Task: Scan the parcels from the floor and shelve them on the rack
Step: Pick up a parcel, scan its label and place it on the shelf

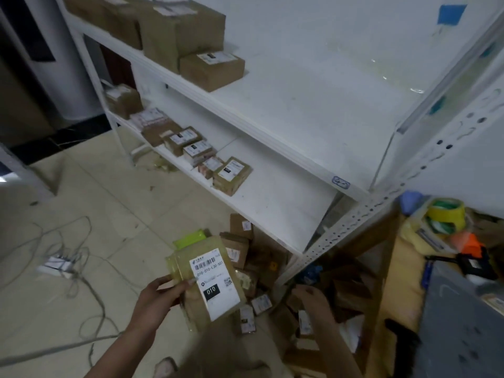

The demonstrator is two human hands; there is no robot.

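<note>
Left hand held one parcel up; right hand was down in the floor pile.

On my feed the left hand (161, 293) gripped a yellowish taped parcel (191, 257) by its lower left edge, thumb across the front. Its white label (215, 282) faced the camera, with a black patch reading 010. The parcel was in the air above the tiled floor (109, 186), in front of the white rack (300, 118). The right hand (311, 298) reached low into the pile of parcels (256, 257) under the bottom shelf; I could not tell whether it held anything. Brown boxes (185, 31) stood at the left of the upper shelf, and a row of small parcels (207, 156) lay on the shelf below. Cables (81, 268) trailed over the floor on the left.
</note>
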